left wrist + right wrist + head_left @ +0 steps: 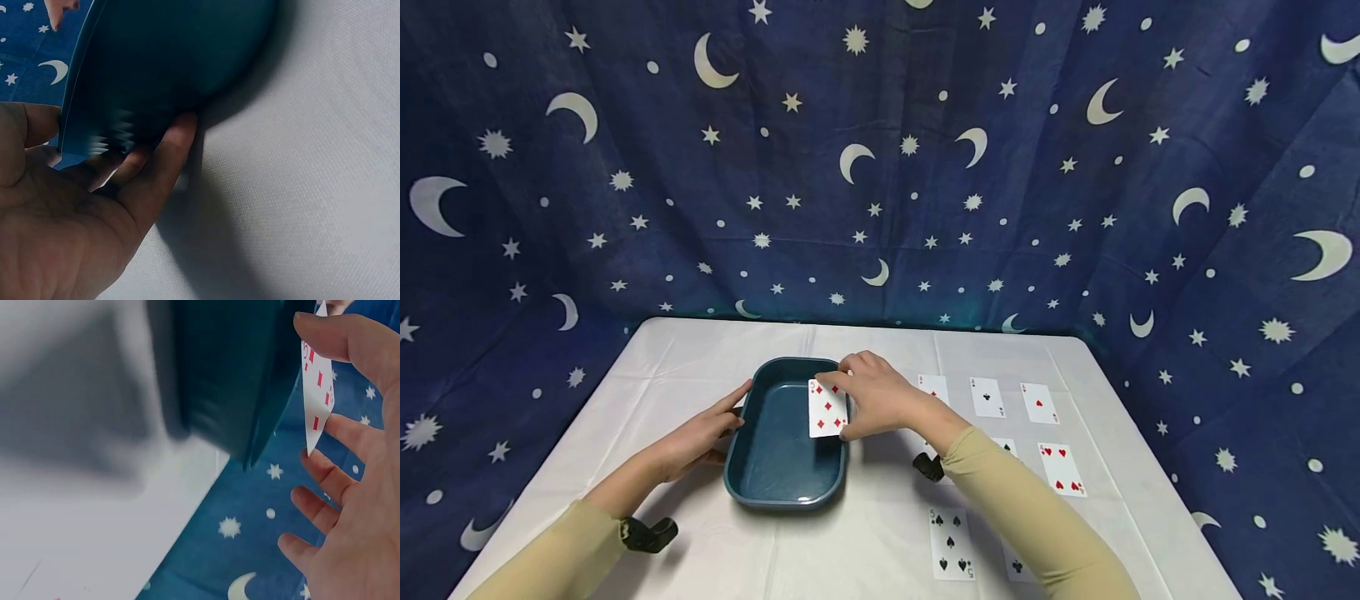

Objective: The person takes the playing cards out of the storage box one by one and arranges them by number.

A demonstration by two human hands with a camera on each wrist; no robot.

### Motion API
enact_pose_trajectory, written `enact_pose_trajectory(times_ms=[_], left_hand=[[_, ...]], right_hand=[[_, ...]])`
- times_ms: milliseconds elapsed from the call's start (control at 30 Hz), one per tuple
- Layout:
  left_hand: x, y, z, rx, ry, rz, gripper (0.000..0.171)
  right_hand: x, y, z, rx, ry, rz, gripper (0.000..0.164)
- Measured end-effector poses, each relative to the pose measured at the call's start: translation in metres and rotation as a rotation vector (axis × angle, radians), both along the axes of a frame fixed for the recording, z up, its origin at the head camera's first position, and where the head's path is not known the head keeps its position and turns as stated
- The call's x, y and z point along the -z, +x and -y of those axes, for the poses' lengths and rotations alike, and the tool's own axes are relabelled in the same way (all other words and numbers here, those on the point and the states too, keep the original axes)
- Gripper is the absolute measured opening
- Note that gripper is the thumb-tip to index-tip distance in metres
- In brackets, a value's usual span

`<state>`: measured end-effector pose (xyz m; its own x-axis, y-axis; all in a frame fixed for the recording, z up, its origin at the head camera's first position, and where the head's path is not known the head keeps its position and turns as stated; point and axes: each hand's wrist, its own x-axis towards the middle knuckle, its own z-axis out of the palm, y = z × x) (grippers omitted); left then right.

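My right hand (880, 396) pinches a five of diamonds (827, 407) between thumb and fingers, its face turned up toward the head camera. The card is over the right side of a dark teal rectangular tray (786, 505). In the right wrist view the same card (317, 394) stands on edge beside the tray's wall, and the lower fingers are spread. My left hand (700, 437) touches the tray's left side from outside. Seen by the left wrist camera, the thumb (44, 122) meets the rim and the other fingers lie against the outer wall.
Playing cards lie face up at right: ace of diamonds (932, 385), ace of clubs (987, 397), ace of hearts (1039, 403), four of hearts (1062, 469) and five of spades (951, 544). The right arm partly covers others. A moon-and-star curtain (880, 167) hangs behind the white table (715, 550).
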<state>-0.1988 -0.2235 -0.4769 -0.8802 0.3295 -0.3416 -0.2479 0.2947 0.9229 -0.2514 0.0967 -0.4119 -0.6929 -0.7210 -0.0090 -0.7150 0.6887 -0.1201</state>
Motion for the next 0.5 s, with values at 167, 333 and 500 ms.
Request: enact_pose_trajectory(times_ms=[167, 333, 500], left_hand=[[0.001, -0.001, 0.001, -0.004, 0.006, 0.0, 0.071], [0.001, 0.0, 0.002, 0.006, 0.013, -0.006, 0.07], [0.001, 0.001, 0.004, 0.023, 0.027, -0.017, 0.069]], right_hand=[[-0.005, 0.001, -0.026, 0.026, -0.03, -0.009, 0.095], [-0.007, 0.005, -0.06, 0.049, -0.034, -0.015, 0.093], [-0.007, 0.013, -0.093, 0.079, -0.031, 0.0, 0.091]])
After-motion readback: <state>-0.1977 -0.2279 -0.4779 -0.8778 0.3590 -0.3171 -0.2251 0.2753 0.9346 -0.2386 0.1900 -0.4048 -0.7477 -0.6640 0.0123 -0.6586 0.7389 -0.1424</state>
